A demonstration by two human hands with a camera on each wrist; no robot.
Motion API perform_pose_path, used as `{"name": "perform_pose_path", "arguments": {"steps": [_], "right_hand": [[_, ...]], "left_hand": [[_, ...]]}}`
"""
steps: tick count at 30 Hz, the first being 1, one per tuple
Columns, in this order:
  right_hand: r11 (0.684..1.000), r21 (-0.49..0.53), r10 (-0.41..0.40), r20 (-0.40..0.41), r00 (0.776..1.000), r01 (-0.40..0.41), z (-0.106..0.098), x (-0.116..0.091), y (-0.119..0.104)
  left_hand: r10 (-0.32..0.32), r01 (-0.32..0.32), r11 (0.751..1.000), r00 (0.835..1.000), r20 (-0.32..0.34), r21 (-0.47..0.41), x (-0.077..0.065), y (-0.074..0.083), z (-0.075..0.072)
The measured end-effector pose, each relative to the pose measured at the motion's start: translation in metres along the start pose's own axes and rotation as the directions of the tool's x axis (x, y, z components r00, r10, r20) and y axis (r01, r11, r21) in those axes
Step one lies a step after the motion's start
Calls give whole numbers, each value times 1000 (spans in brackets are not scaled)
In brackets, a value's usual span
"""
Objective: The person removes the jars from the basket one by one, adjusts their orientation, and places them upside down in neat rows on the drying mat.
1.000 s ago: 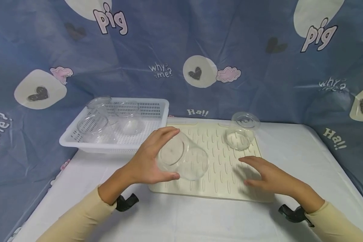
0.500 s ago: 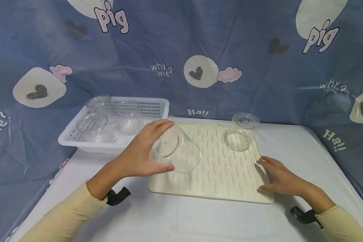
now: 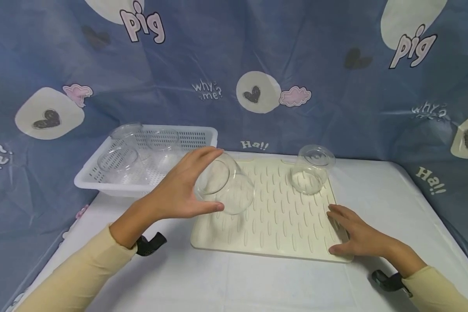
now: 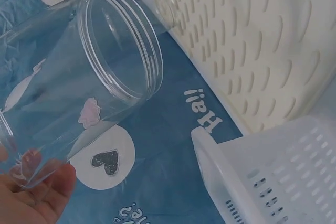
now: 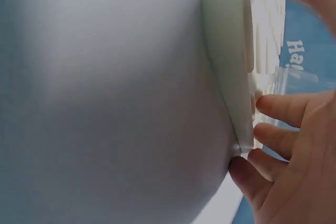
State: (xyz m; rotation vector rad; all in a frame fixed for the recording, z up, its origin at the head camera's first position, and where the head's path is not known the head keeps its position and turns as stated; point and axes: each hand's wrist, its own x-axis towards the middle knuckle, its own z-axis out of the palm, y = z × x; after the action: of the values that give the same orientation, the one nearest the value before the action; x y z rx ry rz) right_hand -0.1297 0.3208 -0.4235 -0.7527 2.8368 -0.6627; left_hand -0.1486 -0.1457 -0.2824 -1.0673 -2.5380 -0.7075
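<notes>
In the head view my left hand (image 3: 175,190) grips a clear plastic jar (image 3: 235,190) above the left part of a cream ribbed drying mat (image 3: 273,225). The jar is tilted, its base toward the upper left. Its threaded rim shows in the left wrist view, where my fingertips (image 4: 60,179) touch the other end of the jar (image 4: 58,72). My right hand (image 3: 356,236) is at the mat's right edge with fingers spread. Fingertips (image 5: 268,104) meet that edge in the right wrist view. A second clear jar (image 3: 313,171) stands on the mat's far right corner.
A white perforated basket (image 3: 199,136) stands at the back left, with several clear jars (image 3: 118,162) inside. White cloth (image 3: 265,286) covers the table. A blue printed sheet (image 3: 203,56) hangs behind it.
My left hand has moved the jar left and slightly away from me, up off the mat's middle. My right hand has shifted right, to the mat's edge.
</notes>
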Motion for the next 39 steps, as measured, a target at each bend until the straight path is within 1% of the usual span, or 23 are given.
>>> {"name": "perform_pose_path", "arguments": {"steps": [7,11,17,21,24,28,32,36,39], "right_hand": [[997,-51,-64,-8,998,63,0,2,-3],[996,-81,-45,20,999,46,0,3,-8],[999,-33,42,111,993,-38,-3,4,-16],[1000,-18,23,117,993,-21,-5,4,-15],[1000,0,10,114,993,-10,-6,5,-13],[1000,15,17,115,993,-18,-3,5,-10],[999,20,24,112,993,-26,-1,6,-8],[999,29,27,110,994,-30,-1,6,-8],[999,43,8,95,995,-12,-2,6,-7]], "left_hand": [[-13,11,998,999,42,59,16,-1,-2],[-16,12,998,998,63,64,23,-3,0],[-13,8,998,997,75,67,29,-4,3],[-27,22,997,997,74,74,33,-5,3],[-45,38,996,995,86,77,38,-6,4],[-71,61,995,990,122,84,48,-9,10],[-99,86,992,982,160,88,61,-12,17],[-127,114,990,974,185,80,75,-17,27],[-150,141,988,967,206,56,83,-21,36]]}}
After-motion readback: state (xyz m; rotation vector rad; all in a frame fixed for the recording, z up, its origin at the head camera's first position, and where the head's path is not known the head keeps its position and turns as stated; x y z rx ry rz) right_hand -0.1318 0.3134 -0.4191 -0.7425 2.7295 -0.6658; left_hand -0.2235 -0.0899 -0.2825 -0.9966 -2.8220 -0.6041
